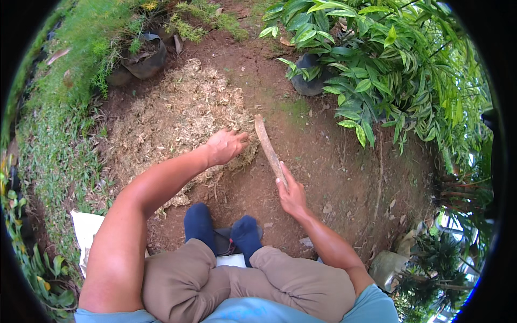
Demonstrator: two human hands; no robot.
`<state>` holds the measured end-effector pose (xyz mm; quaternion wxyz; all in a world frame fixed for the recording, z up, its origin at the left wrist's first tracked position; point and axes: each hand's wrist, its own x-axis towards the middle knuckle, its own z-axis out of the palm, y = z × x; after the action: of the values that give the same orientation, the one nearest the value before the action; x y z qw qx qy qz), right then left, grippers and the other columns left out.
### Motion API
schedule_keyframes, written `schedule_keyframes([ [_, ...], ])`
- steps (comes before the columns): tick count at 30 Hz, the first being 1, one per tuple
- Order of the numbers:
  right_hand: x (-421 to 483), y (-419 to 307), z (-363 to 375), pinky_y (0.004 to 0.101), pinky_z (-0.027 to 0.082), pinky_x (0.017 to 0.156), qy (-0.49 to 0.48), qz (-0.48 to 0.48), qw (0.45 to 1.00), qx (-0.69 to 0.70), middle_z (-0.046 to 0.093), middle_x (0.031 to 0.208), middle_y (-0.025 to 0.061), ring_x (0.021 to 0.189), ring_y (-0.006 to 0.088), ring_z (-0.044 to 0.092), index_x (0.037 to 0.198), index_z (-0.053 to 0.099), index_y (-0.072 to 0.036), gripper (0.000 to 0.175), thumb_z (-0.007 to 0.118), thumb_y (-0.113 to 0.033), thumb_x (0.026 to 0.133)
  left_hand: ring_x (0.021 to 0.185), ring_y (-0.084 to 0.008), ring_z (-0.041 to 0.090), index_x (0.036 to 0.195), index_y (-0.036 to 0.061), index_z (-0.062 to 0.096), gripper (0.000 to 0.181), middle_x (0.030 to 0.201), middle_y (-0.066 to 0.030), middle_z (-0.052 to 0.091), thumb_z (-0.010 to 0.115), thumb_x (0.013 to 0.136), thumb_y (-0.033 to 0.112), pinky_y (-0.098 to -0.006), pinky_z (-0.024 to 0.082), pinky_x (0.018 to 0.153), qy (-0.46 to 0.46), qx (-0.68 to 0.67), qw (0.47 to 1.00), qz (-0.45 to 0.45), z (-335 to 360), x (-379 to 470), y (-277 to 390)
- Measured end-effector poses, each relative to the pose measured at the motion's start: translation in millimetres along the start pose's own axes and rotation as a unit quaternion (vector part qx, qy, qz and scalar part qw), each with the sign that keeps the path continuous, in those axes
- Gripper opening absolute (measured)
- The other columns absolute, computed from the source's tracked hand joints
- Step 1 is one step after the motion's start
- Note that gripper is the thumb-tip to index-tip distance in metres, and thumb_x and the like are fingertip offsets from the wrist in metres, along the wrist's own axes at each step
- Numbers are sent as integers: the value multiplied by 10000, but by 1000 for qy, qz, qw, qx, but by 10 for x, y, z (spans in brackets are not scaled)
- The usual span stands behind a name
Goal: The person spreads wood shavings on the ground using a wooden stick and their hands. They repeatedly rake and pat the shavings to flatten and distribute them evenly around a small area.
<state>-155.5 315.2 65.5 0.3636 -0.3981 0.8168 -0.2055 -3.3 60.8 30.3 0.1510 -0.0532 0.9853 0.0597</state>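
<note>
A wooden stick (266, 145), slightly curved, is held near its lower end by my right hand (291, 193), and its far end points up and to the left. My left hand (228, 146) hovers over or rests on the right edge of a heap of dry, pale brown plant matter (173, 117); its fingers are a little apart and I see nothing in it. The heap lies spread on bare reddish soil (323, 161). Whether the stick's far end touches the soil is not clear.
Black plant bags stand at the upper left (147, 58) and upper right (309, 74), with leafy plants (363, 80) around the right one. Grass (68, 161) grows on the left. A white sack (87, 232) lies beside my left arm. My feet in blue socks (198, 224) are close below the heap.
</note>
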Motion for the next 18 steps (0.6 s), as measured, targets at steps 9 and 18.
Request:
schedule_keyframes([
  [9, -12, 77, 48, 482, 557, 855, 23, -42, 999, 15, 749, 955, 222, 803, 299, 734, 1605, 348, -248, 592, 536, -256, 1044, 1190, -284, 629, 1521, 151, 472, 567, 1558, -113, 443, 582, 968, 209, -409, 547, 946, -24, -32, 999, 21, 53, -218, 323],
  [18, 72, 77, -18, 408, 516, 980, 90, -71, 991, 66, 692, 1256, 242, 1075, 297, 711, 1589, 383, -191, 576, 553, -239, 1041, 1125, -285, 678, 1479, 90, 505, 506, 1607, -109, 397, 544, 981, 173, -405, 565, 885, -94, 22, 994, -44, -223, 285, 216],
])
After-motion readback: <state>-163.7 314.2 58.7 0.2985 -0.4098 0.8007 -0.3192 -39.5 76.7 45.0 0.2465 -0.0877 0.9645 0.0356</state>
